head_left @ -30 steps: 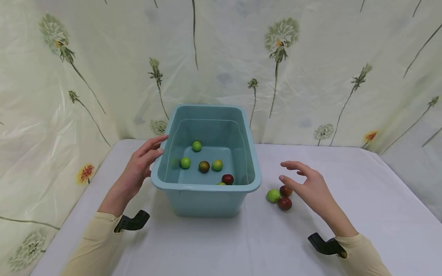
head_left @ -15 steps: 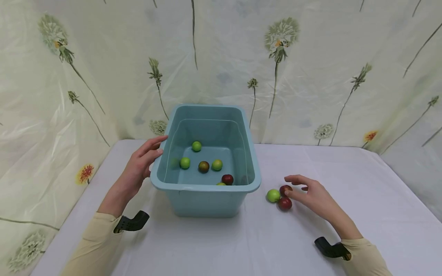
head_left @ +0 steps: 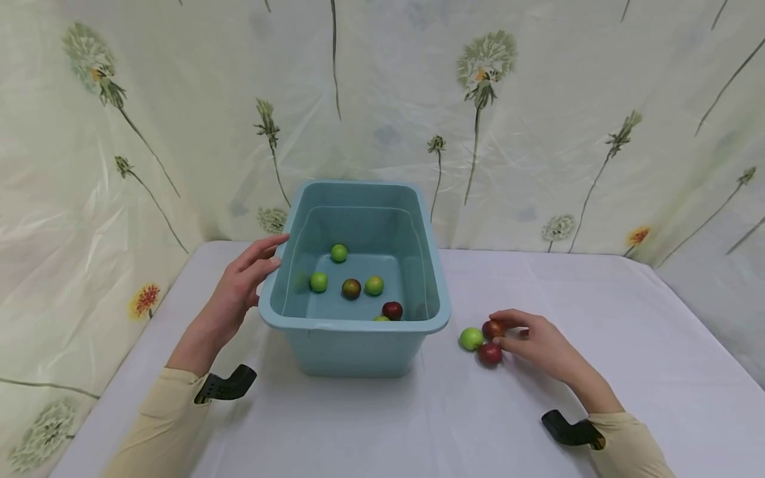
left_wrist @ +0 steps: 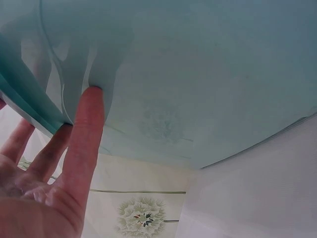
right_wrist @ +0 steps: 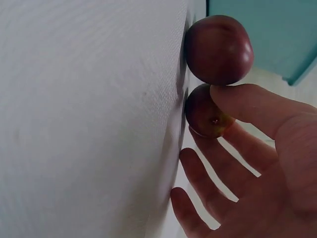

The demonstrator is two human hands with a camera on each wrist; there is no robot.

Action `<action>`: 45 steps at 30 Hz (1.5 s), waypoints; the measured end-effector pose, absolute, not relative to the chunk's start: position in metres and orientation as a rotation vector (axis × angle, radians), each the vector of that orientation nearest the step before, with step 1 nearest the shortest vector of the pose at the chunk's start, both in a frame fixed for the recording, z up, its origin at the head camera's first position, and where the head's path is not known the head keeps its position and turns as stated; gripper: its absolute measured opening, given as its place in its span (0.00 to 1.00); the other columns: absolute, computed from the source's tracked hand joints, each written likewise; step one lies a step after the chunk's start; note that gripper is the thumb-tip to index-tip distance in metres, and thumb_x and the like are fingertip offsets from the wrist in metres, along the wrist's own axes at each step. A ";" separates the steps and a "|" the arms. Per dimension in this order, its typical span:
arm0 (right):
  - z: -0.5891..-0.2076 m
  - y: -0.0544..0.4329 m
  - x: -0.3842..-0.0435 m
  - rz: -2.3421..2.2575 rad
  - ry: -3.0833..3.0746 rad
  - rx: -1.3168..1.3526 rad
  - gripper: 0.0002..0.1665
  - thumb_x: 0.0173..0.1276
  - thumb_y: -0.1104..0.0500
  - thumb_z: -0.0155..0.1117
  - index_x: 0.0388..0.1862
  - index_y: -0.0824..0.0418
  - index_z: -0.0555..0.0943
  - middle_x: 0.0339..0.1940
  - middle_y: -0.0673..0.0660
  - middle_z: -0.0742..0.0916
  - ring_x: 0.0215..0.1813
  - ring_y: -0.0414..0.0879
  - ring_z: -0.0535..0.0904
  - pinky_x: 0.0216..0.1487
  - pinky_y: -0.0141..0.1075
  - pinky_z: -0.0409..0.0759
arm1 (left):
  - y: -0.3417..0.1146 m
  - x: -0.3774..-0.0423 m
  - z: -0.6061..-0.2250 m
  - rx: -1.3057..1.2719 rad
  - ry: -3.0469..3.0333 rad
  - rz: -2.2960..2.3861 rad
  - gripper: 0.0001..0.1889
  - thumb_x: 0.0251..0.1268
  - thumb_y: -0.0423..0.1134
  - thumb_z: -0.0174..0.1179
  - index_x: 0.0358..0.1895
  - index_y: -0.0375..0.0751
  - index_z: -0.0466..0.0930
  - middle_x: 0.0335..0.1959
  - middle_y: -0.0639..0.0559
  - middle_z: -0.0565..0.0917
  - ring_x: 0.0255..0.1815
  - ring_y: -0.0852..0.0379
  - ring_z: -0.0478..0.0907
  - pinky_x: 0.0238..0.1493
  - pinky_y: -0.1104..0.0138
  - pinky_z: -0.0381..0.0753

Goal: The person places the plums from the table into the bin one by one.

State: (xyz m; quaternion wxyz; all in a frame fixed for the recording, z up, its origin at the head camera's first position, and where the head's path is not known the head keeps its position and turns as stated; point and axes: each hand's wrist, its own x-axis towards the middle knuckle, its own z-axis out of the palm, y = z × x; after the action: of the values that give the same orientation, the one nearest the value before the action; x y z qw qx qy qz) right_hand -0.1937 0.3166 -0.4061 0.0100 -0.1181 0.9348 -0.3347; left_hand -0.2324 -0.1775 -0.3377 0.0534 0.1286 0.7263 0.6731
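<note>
My right hand [head_left: 540,345] is down at the table, thumb and fingers around the farther dark red plum [head_left: 493,329]. In the right wrist view the thumb lies against one side of this plum [right_wrist: 205,111], the fingers along its other side. Close beside it sit a second red plum [head_left: 490,355] and a green plum [head_left: 471,338]. My left hand [head_left: 236,285] rests against the left side of a blue plastic tub [head_left: 355,352]. The left wrist view shows its extended fingers [left_wrist: 86,134] touching the tub's outer wall below the rim.
Inside the tub lie several green and reddish plums, among them a green one [head_left: 339,253] and a dark red one [head_left: 392,310]; the front wall partly hides another. A white cloth [head_left: 370,431] covers the table, and a flowered sheet [head_left: 382,99] hangs behind.
My right hand has come down from above the plums, and its thumb and fingers have closed in around the farther red one. The left hand stays at the tub.
</note>
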 end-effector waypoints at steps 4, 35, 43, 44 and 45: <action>-0.403 0.315 -0.195 -1.059 2.925 -0.358 0.25 0.65 0.61 0.69 0.61 0.66 0.77 0.54 0.61 0.84 0.56 0.58 0.78 0.56 0.56 0.75 | -0.178 -0.232 -0.337 0.395 2.205 2.050 0.26 0.75 0.51 0.50 0.73 0.55 0.65 0.70 0.50 0.65 0.63 0.45 0.70 0.46 0.57 0.81; -0.364 0.288 -0.188 -1.203 3.107 -0.353 0.25 0.71 0.48 0.64 0.63 0.55 0.77 0.53 0.53 0.85 0.55 0.46 0.77 0.57 0.42 0.74 | -0.179 -0.236 -0.338 0.398 2.182 2.083 0.25 0.75 0.50 0.50 0.72 0.56 0.66 0.70 0.49 0.65 0.61 0.46 0.72 0.46 0.59 0.82; -0.351 0.272 -0.202 -1.279 3.096 -0.382 0.27 0.70 0.47 0.64 0.64 0.55 0.76 0.55 0.53 0.84 0.57 0.47 0.77 0.58 0.47 0.74 | -0.179 -0.236 -0.340 0.397 2.184 2.081 0.25 0.75 0.50 0.49 0.72 0.57 0.66 0.70 0.49 0.65 0.62 0.45 0.70 0.47 0.58 0.81; -0.350 0.270 -0.205 -1.303 3.086 -0.381 0.26 0.70 0.47 0.64 0.64 0.54 0.76 0.55 0.53 0.84 0.57 0.46 0.77 0.58 0.49 0.73 | -0.179 -0.236 -0.340 0.397 2.185 2.082 0.25 0.75 0.50 0.49 0.72 0.57 0.66 0.70 0.49 0.65 0.62 0.45 0.71 0.47 0.58 0.81; -0.348 0.268 -0.207 -1.326 3.077 -0.382 0.26 0.70 0.47 0.64 0.64 0.54 0.76 0.55 0.52 0.84 0.57 0.45 0.77 0.58 0.50 0.73 | -0.179 -0.236 -0.340 0.396 2.184 2.083 0.25 0.75 0.50 0.49 0.72 0.57 0.66 0.70 0.49 0.65 0.62 0.44 0.70 0.47 0.58 0.81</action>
State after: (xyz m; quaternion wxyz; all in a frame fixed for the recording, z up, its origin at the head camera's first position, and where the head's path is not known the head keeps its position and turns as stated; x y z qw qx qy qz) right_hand -0.2069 0.2675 -0.3484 -0.1149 -0.1125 0.9064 -0.3905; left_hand -0.2359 -0.1794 -0.3403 0.0488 0.1300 0.7168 0.6834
